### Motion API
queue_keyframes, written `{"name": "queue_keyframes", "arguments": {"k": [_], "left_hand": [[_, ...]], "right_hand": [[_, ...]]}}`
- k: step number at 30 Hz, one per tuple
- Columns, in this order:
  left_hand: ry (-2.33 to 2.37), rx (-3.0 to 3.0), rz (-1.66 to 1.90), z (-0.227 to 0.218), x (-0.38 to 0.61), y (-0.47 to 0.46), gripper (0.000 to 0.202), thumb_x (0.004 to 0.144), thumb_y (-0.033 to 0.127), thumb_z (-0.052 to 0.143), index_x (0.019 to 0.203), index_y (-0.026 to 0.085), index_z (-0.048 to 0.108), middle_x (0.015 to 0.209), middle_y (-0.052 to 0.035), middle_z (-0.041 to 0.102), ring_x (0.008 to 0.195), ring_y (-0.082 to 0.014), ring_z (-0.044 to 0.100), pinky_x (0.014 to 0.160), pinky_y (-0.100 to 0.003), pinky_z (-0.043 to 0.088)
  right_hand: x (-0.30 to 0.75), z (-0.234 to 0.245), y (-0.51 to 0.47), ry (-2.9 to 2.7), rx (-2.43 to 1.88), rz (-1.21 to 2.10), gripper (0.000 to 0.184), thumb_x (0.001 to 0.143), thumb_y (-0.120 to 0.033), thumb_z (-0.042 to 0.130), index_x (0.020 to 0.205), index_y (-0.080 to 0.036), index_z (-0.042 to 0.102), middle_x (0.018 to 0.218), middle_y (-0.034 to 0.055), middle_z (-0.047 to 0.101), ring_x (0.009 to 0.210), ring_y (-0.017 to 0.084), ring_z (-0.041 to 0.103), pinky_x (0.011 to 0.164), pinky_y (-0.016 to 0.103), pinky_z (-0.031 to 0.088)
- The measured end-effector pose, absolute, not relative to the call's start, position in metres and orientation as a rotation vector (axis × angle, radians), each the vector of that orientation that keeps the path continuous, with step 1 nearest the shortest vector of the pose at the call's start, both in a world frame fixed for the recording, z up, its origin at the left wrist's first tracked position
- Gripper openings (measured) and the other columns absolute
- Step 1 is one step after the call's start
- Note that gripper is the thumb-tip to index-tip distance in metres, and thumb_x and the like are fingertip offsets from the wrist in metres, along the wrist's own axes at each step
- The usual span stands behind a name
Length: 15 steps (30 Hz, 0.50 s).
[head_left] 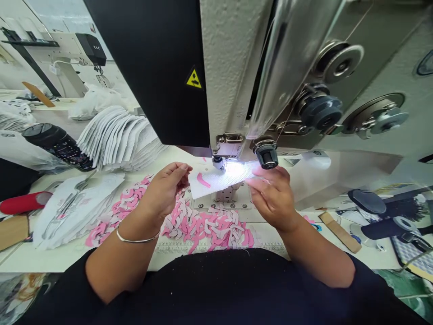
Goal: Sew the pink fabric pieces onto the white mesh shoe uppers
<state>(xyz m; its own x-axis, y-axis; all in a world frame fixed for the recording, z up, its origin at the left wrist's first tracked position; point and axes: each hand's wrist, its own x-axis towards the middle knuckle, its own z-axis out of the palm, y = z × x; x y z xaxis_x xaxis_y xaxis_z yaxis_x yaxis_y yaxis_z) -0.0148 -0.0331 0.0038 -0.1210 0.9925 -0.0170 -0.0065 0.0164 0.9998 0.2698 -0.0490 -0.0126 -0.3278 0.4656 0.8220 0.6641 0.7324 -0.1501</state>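
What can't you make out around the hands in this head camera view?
In the head view:
The needle's point: hidden by the presser foot.
Surface of the white mesh piece: partly washed out by bright glare.
That piece's right end: hidden by the right hand.
The pink-and-white cut pieces: those beneath the left hand and forearm are hidden.
The red object: cut off by the left edge, so its kind is unclear.

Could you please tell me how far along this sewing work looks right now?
A stack of white fabric pieces looks done. The left hand and right hand hold a pink-marked mesh piece by the presser foot. Heaped pink-and-white strips appear left.
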Motion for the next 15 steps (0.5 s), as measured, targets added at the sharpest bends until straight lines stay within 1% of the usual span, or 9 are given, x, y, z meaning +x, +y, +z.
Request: {"name": "queue_keyframes", "arguments": {"k": [2,4,6,8,9,12,15], "left_hand": [[1.551,1.331,1.153,-0.009,-0.030,-0.032,0.021,0.083,0.041,0.066,0.087,0.021,0.066,0.078,-0.0008,0.063,0.067,-0.0130,0.055,0.064,-0.026,0.043],[1.878,1.639,0.836,-0.023,-0.045,-0.027,0.021,0.082,0.040,0.063,0.092,0.022,0.068,0.088,-0.0039,0.067,0.077,-0.0189,0.060,0.069,-0.031,0.044],[2.103,1.885,0.534,-0.036,-0.056,-0.019,0.024,0.082,0.038,0.059,0.096,0.022,0.070,0.099,-0.0078,0.068,0.090,-0.0257,0.061,0.074,-0.035,0.043],[2.168,1.978,0.411,-0.048,-0.063,-0.010,0.025,0.080,0.037,0.060,0.096,0.022,0.072,0.102,-0.0102,0.068,0.099,-0.0308,0.060,0.079,-0.038,0.042],[2.172,1.986,0.383,-0.054,-0.065,-0.005,0.023,0.078,0.036,0.063,0.093,0.022,0.072,0.100,-0.0104,0.068,0.099,-0.0319,0.061,0.079,-0.038,0.042],[2.161,1.982,0.338,-0.066,-0.069,0.003,0.016,0.074,0.032,0.066,0.086,0.023,0.072,0.091,-0.0075,0.069,0.087,-0.0283,0.063,0.074,-0.035,0.041],[2.128,1.989,0.339,-0.074,-0.073,0.005,0.016,0.078,0.031,0.063,0.091,0.024,0.070,0.089,-0.0047,0.071,0.081,-0.0237,0.063,0.069,-0.032,0.039]], "right_hand": [[0.274,-0.019,-0.056,-1.973,-0.744,-0.224,0.031,0.084,-0.011,0.059,0.109,-0.029,0.064,0.098,0.0032,0.069,0.092,0.022,0.065,0.086,0.045,0.049],[0.274,-0.028,-0.059,-2.050,-0.671,-0.131,0.031,0.085,-0.009,0.055,0.108,-0.027,0.063,0.084,0.0015,0.068,0.079,0.020,0.064,0.074,0.039,0.051],[0.271,-0.038,-0.059,-2.146,-0.665,-0.035,0.027,0.087,-0.010,0.052,0.106,-0.024,0.064,0.078,0.0017,0.067,0.072,0.018,0.063,0.068,0.035,0.050],[0.265,-0.049,-0.056,-2.238,-0.700,0.063,0.023,0.090,-0.012,0.050,0.104,-0.021,0.066,0.078,0.0035,0.068,0.072,0.017,0.062,0.066,0.032,0.051],[0.262,-0.055,-0.054,-2.286,-0.715,0.117,0.022,0.091,-0.012,0.050,0.105,-0.020,0.067,0.080,0.0043,0.068,0.074,0.017,0.063,0.066,0.031,0.051],[0.255,-0.069,-0.049,-2.394,-0.738,0.266,0.026,0.092,-0.013,0.050,0.109,-0.020,0.068,0.088,0.0056,0.070,0.083,0.017,0.065,0.072,0.031,0.054],[0.253,-0.077,-0.046,-2.402,-0.745,0.322,0.028,0.091,-0.013,0.050,0.110,-0.021,0.069,0.090,0.0053,0.071,0.084,0.017,0.067,0.074,0.031,0.055]]}}
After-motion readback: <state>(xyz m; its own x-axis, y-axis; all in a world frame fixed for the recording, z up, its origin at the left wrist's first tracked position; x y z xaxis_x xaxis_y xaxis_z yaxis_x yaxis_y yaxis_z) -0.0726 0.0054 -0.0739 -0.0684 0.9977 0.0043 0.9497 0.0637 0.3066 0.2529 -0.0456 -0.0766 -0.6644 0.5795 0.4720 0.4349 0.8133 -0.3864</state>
